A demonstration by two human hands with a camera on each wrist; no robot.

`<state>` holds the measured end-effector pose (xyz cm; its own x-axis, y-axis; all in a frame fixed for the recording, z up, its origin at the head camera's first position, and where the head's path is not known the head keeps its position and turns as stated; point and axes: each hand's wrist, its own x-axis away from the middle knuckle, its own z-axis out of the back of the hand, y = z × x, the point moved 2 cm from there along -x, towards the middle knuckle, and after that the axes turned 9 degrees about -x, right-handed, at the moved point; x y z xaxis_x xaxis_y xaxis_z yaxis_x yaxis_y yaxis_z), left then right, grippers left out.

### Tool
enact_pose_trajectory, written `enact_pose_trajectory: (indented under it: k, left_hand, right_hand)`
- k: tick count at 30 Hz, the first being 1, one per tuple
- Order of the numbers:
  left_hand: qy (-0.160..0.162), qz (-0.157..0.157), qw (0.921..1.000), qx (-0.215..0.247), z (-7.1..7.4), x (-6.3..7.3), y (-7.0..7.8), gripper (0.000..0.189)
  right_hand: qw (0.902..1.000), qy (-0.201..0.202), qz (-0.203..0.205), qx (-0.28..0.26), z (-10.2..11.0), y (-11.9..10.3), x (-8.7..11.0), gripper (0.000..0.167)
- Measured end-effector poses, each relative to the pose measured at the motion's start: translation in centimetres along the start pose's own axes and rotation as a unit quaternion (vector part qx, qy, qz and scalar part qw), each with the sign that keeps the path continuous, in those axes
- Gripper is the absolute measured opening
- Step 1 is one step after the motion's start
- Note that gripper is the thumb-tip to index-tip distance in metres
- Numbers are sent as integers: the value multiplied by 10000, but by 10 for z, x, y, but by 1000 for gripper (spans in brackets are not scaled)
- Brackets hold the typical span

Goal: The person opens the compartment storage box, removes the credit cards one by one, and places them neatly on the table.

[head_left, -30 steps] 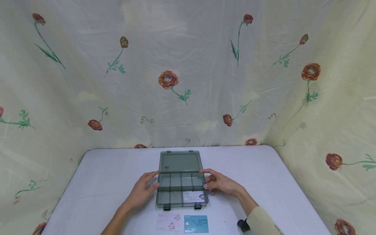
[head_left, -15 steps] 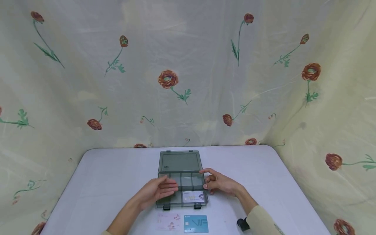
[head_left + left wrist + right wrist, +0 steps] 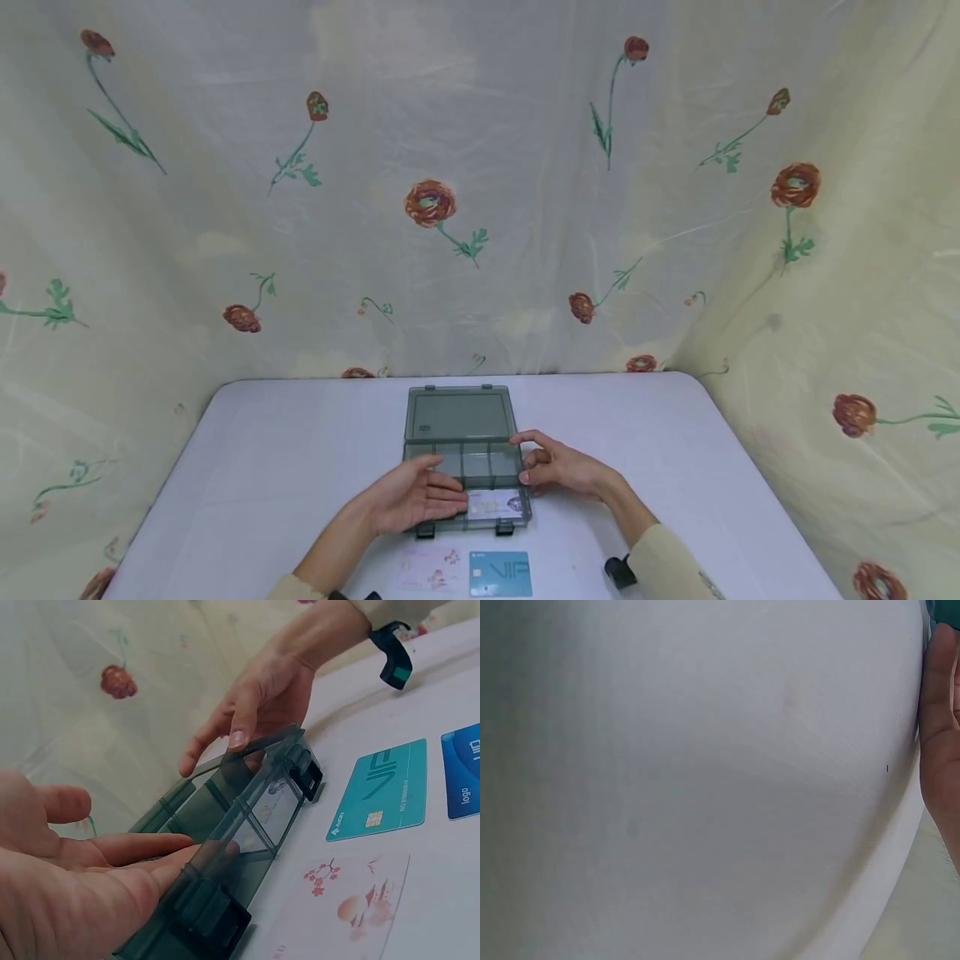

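Note:
A grey translucent compartment box (image 3: 491,467) sits on the table with its lid (image 3: 460,415) folded back. My left hand (image 3: 416,497) reaches over its left compartments, palm turned inward and fingers extended; the fingertips are by the left edge of a white printed card (image 3: 495,503) in the front right compartment. The left wrist view shows these fingers (image 3: 142,851) dipping into the box, their tips partly behind the dark plastic. At the box's right side, my right hand (image 3: 570,472) touches the edge with spread thumb and index finger. Only part of the right hand (image 3: 939,727) enters the right wrist view.
A pale pink card (image 3: 431,568) and a teal VIP card (image 3: 500,574) lie before the box. The left wrist view adds a blue card (image 3: 463,771) at its right edge. Two black latches (image 3: 505,527) project from the box front. Flowered cloth (image 3: 480,292) hangs behind the table.
My left hand has left the box's left edge and moved right and forward over the compartments, its fingers now lower, near the white card. The right hand stays at the right edge.

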<state>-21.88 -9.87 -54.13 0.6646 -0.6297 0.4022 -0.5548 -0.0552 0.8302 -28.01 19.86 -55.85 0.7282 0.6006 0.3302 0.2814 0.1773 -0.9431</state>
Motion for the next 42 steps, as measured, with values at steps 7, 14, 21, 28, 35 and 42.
enact_pose_trajectory:
  k: [7,14,21,28,35,42]
  left_hand:
    - [0,70,10000,-4,-1,-3,0,74]
    - [-15,151,9998,98,-4,-8,0,74]
    - [290,283,9991,-78,-6,-11,1,74]
    - [404,360,9985,-65,-7,-10,1,73]
    - [400,317,9987,45,-5,-7,2,73]
    - [428,255,9987,66,-5,-5,5,71]
  right_hand:
    - [10000,26,-3,3,-1,0,0,63]
    - [10000,30,21,-34,1,1,2,62]
    - [9999,-33,-6,-97,2,3,1,62]
    - [9998,-92,-45,-186,2,3,0,62]
    - [9998,-93,-52,-191,1,3,-1,63]
    - [9997,-53,-71,-216,2,3,-1,63]
